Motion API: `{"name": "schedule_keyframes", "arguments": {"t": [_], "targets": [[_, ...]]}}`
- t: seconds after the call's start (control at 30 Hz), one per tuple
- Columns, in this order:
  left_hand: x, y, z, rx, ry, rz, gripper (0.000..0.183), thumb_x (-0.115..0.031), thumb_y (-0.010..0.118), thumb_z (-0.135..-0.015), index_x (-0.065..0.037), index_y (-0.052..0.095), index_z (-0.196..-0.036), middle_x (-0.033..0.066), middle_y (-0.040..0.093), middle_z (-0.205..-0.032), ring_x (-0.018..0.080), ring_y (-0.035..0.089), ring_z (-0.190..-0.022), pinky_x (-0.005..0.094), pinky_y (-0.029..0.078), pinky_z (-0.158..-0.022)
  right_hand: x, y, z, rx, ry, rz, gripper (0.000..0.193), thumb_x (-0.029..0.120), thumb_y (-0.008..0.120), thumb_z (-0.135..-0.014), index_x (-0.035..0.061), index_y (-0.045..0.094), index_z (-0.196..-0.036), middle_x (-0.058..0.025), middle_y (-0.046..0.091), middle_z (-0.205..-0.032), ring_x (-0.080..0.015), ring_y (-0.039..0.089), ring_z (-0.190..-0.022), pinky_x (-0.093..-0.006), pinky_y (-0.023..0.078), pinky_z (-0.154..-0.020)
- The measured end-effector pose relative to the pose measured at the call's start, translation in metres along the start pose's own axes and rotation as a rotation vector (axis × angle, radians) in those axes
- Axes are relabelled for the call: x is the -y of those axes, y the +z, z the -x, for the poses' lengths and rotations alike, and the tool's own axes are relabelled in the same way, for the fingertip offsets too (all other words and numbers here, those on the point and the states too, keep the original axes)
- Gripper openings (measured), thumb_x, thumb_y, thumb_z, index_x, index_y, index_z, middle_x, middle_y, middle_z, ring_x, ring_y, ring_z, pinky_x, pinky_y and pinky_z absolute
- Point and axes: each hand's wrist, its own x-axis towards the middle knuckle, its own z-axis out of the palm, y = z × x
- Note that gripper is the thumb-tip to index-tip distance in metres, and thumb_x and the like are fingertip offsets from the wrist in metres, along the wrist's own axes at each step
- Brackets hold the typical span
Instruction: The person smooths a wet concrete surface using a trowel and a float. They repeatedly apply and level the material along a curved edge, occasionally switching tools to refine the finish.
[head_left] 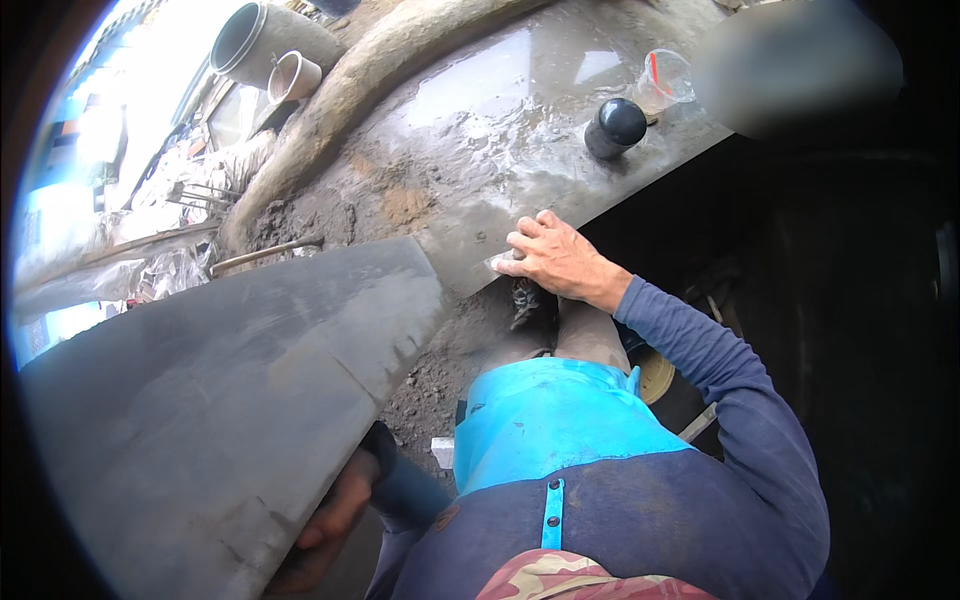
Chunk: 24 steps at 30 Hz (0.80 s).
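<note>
Just two hands point(555, 260), one foreground panel point(235, 375).

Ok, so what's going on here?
A person has both hands at work beside a wet grey surface. The left hand is at the near edge of a big grey board, partly hidden, so its grip is unclear. The right hand is at the surface's near edge, fingers bent; whether they pinch something small can't be told. A black container and a clear cup are on the surface.
</note>
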Motion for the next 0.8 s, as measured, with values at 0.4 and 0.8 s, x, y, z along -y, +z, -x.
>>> {"name": "schedule_keyframes", "arguments": {"t": [0.4,0.8], "targets": [[-0.009,0.008,-0.007,-0.003,0.004,-0.038,0.056,-0.029,0.035,-0.114,0.011,0.041,-0.152,0.0260,0.053,-0.149,0.0299,0.057,-0.130,0.0449,0.049,-0.109,0.030,0.012,-0.020,-0.079,0.041,-0.020,0.037,0.014,0.060,-0.099,0.0287,0.073,-0.131,-0.0024,0.060,-0.107,-0.0225,0.058,-0.108,-0.0417,0.046,-0.091],[-0.011,0.007,-0.003,0.010,0.014,-0.014,0.051,-0.026,0.044,-0.111,0.008,0.047,-0.148,0.0234,0.057,-0.143,0.0307,0.060,-0.126,0.0454,0.050,-0.108,0.042,0.017,-0.021,-0.060,0.110,0.014,0.033,0.019,0.065,-0.096,0.0289,0.077,-0.126,-0.0022,0.062,-0.103,-0.0240,0.060,-0.108,-0.0444,0.045,-0.091]]}}
